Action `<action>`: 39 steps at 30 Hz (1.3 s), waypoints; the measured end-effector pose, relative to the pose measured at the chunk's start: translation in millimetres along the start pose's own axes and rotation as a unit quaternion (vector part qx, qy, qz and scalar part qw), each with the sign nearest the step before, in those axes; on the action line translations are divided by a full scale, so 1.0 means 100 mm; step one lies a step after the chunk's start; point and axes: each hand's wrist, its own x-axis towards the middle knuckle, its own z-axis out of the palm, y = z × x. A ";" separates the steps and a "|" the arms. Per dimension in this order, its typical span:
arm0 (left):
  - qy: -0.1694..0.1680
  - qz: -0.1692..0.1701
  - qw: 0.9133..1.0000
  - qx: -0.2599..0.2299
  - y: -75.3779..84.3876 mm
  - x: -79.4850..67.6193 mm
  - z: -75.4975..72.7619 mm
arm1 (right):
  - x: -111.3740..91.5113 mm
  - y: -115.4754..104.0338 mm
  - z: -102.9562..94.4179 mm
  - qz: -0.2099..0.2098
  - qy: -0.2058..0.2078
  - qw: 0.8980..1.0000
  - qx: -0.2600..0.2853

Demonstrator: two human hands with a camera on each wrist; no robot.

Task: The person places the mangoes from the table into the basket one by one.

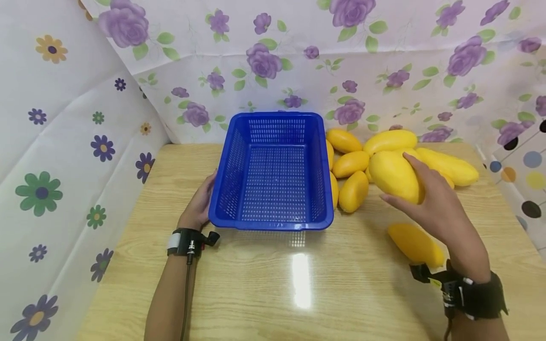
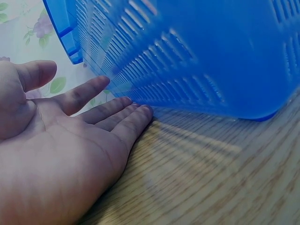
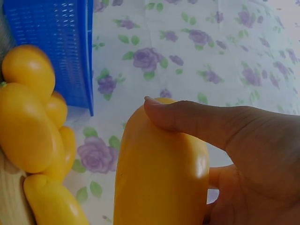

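A blue plastic basket [image 1: 270, 226] with slotted sides stands on the table, nothing lying in it. My left hand [image 1: 199, 202] is at its left side; in the left wrist view the fingers [image 2: 117, 119] reach out fairly straight, palm up, tips right at the basket's lower wall [image 2: 164, 89]. My right hand [image 1: 441, 203] grips a large yellow mango [image 1: 393, 175] over the table, right of the basket. The thumb [image 3: 187, 115] lies across the mango's upper end [image 3: 159, 168] in the right wrist view; the other fingers are mostly hidden behind it.
Several more yellow mangoes [image 1: 351, 164] cluster between the basket and the table's back right. A single mango [image 1: 415, 244] lies nearer, below my right hand. Flower-printed sheets [image 1: 264, 61] hang behind and beside the wooden table [image 1: 247, 289]. Each wrist wears a strapped camera with a cable.
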 end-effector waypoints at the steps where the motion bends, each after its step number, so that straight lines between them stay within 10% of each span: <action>1: 0.002 0.002 1.000 -0.003 0.00 -0.01 0.00 | 0.01 -0.03 0.00 -0.003 0.003 1.000 0.004; 13: 0.051 0.004 0.999 0.016 0.03 -0.02 -0.02 | 0.08 -0.29 0.00 -0.006 0.004 0.999 0.036; 39: 0.029 0.003 1.000 0.004 -0.04 -0.01 -0.03 | 0.11 -0.64 0.03 -0.025 0.007 0.999 0.032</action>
